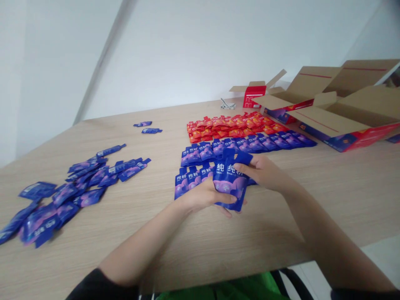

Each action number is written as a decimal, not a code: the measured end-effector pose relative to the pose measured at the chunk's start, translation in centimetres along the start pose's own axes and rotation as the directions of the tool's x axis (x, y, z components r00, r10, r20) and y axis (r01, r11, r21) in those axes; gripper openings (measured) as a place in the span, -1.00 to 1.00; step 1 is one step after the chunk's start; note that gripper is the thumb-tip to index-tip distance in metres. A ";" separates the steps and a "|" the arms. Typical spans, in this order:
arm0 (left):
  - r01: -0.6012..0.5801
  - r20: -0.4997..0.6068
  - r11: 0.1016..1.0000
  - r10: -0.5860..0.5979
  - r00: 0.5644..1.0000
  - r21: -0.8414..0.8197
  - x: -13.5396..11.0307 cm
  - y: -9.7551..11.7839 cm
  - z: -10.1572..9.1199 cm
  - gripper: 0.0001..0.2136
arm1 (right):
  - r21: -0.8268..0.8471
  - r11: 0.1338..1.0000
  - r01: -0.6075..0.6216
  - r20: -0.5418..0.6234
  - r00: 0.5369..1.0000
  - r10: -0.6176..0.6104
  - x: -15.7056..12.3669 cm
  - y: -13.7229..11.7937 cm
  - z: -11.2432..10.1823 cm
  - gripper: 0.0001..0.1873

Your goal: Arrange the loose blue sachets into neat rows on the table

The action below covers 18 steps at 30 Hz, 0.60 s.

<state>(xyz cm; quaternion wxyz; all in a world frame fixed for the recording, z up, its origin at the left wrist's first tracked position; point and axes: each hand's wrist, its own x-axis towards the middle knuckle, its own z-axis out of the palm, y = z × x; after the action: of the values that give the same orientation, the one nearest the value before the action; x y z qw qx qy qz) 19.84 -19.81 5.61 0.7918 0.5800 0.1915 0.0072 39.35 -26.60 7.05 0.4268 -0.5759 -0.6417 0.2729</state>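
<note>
Between my hands, above the near part of the table, are two or more overlapping blue pouches with purple pictures and white lettering. My left hand grips them from the lower left, thumb across the front. At their upper right edge, my right hand pinches the top of a pouch. Just behind lies a short row of blue pouches, partly hidden by my hands and the held pouches. Farther back runs a longer overlapping row of blue pouches.
Red and orange pouches lie in rows behind the blue ones. A loose heap of blue pouches spreads across the left. Open cardboard boxes stand at the right, with a small red box at the back beside a white item.
</note>
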 end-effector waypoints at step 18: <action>-0.144 0.088 0.063 0.538 0.838 0.988 10.9 -2.8 2.5 -0.56 | -0.290 0.928 -0.235 -0.131 0.970 0.205 0.4 13.8 -15.8 -0.61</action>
<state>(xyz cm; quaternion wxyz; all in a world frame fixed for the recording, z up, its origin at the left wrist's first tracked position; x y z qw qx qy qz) 30.14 -20.51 0.43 0.1611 0.9658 0.1238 0.1610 59.98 -25.85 3.28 0.3309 -0.7155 -0.5857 0.1885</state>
